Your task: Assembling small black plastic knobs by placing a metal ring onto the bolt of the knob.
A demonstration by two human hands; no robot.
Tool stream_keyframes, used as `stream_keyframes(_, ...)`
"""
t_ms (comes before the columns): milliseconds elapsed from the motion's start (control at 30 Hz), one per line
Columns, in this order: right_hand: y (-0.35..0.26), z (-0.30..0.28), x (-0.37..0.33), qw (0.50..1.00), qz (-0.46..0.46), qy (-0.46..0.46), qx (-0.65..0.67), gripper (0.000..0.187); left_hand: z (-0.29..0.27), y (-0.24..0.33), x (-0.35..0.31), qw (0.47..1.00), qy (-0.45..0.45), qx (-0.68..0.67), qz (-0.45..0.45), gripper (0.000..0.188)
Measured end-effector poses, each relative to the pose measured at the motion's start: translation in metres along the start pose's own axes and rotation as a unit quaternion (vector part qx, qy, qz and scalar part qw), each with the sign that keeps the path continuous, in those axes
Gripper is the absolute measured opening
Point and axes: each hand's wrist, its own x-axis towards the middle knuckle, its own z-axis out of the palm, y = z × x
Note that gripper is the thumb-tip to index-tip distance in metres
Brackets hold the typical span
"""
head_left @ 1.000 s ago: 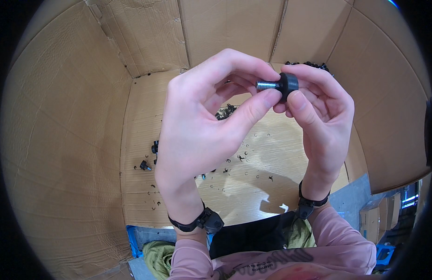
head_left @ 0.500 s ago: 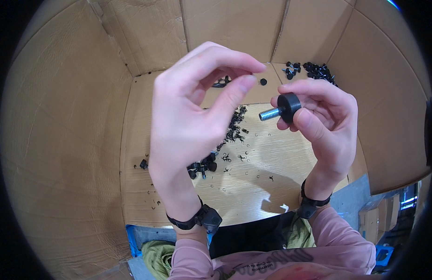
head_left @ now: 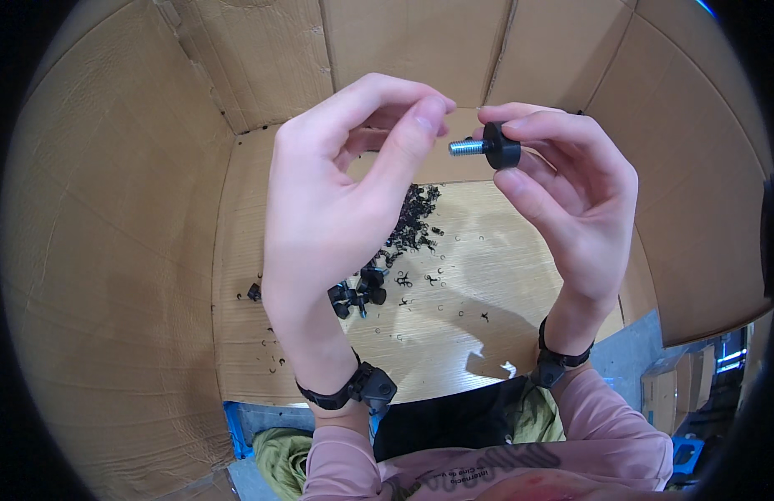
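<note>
Between the thumb and fingers of my right hand [head_left: 583, 188] is a round black threaded-stud knob [head_left: 505, 149]. Its bare silver thread points left, nearly level, toward my left hand [head_left: 332, 196]. My left hand is raised beside it, its thumb tip pressed to the index finger in a pinch. Whatever that pinch holds, if anything, is too small or hidden to make out. The left fingertips are a short gap away from the end of the thread. Both hands are held above the table, apart from each other.
Below lies a wooden tabletop [head_left: 504, 334] with a heap of small black clips [head_left: 416, 217] and scattered rings. More black studded knobs [head_left: 357, 294] sit by my left wrist, and a single one [head_left: 254, 291] farther left. Tall cardboard walls [head_left: 412, 50] enclose the back and sides.
My right hand has lifted the knob up and slightly left, and its thread is more level. My left thumb and index finger have closed together. The right hand now covers the far-right pile.
</note>
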Motion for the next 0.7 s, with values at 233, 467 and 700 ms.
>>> stream_keyframes(233, 0.0030, 0.0010, 0.0011, 0.999, -0.042, -0.019, -0.012, 0.028, 0.0017, 0.0070, -0.0054, 0.994, -0.084, -0.072, -0.016, 0.018)
stream_keyframes(467, 0.0031, 0.0024, 0.0002, 0.997, -0.063, -0.029, -0.015, 0.025, 0.0013, 0.0057, -0.0050, 0.990, -0.087, -0.111, -0.019, 0.017)
stream_keyframes(700, 0.0050, 0.0022, -0.0005, 0.997, -0.061, -0.043, -0.006, 0.025, 0.0011, 0.0062, -0.0057, 0.987, -0.084, -0.128, -0.047, 0.015)
